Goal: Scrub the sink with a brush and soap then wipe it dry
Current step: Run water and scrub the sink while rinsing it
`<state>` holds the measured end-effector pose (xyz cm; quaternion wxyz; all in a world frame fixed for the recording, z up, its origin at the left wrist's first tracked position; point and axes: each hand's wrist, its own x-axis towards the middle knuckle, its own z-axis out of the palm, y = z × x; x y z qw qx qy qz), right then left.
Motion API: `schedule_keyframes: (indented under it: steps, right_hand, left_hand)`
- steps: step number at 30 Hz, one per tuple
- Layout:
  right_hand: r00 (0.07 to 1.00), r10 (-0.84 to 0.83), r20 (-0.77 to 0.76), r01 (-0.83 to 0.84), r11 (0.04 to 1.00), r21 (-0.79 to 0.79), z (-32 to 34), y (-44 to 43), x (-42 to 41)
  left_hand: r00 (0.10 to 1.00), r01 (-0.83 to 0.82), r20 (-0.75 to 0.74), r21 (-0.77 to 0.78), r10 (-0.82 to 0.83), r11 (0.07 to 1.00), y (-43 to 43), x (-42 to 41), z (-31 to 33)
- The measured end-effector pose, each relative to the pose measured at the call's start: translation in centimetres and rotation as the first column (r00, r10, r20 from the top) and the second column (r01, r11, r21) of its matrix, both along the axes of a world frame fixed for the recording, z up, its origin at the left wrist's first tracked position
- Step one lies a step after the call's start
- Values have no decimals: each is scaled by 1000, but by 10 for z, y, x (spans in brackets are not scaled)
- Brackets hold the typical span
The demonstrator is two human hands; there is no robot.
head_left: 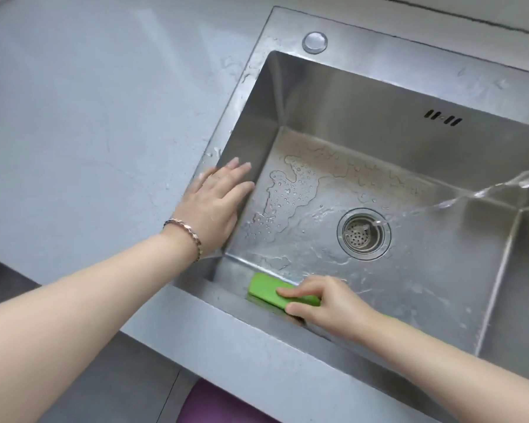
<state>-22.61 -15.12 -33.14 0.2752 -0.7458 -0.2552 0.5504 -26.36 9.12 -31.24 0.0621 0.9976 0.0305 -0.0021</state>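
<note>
Right hand (324, 303) is gripping green sponge (264, 288) against near wall of sink (379, 59), axis running 10-to-4 o'clock; left hand (214, 203) resting flat at 10.

No text, label, brand mark, number or sign can be read anywhere in the view; the steel sink (379, 58), the green sponge (264, 288) at its near edge, the grey countertop (89, 117) and the bracelet (184, 231) show plain surfaces with no legible marking.
</note>
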Motion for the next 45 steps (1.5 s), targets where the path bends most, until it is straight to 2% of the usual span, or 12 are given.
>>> schedule_keyframes:
  steps: [5, 8, 11, 17, 19, 22, 24, 29, 34, 36, 41, 45]
  right_hand:
    - [994, 101, 43, -82, 946, -315, -35, -6, 23]
    - [991, -102, -84, 95, 993, -75, -23, 19, 25]
    - [982, -44, -183, 54, 997, 48, -14, 48, 9]
    - [993, 120, -21, -121, 954, -276, -41, 45, 18]
    - [996, 75, -45, -83, 966, -246, -37, 52, 26]
    - [960, -60, -274, 33, 994, -101, -25, 80, 15]
    - [932, -145, -331, 117, 988, -101, -31, 97, 2]
    - [996, -34, -81, 19, 984, -179, -71, 104, -3]
    - [974, 211, 78, -171, 919, -355, -63, 68, 17]
    - [961, 232, 148, -160, 908, -387, -49, 59, 24]
    - [998, -26, -62, 7, 960, -280, -18, 39, 8]
    - [996, 71, 45, -43, 887, -459, -22, -7, 9]
  left_hand:
    - [993, -119, 1, 135, 120, 984, 11, -1, -11]
    - [990, -138, 15, 146, 138, 980, 13, 2, -14]
    - [989, -147, 47, 106, 143, 983, 13, 4, -12]
    - [991, -135, 26, 100, 133, 986, 14, 4, -11]
    - [990, -137, 43, 80, 134, 987, 14, 4, -11]
    - [987, -147, 72, 7, 146, 989, 15, 4, -11]
    - [985, -147, 88, -41, 150, 988, 15, 4, -9]
    - [988, -136, 68, -20, 137, 990, 16, 4, -10]
    - [989, -140, 51, 40, 138, 989, 15, 5, -12]
    - [991, -129, 34, 75, 127, 989, 15, 5, -13]
    - [981, -126, -126, 148, 145, 981, 10, 8, -3]
    - [917, -206, -325, 112, 232, 972, -18, 21, 15]
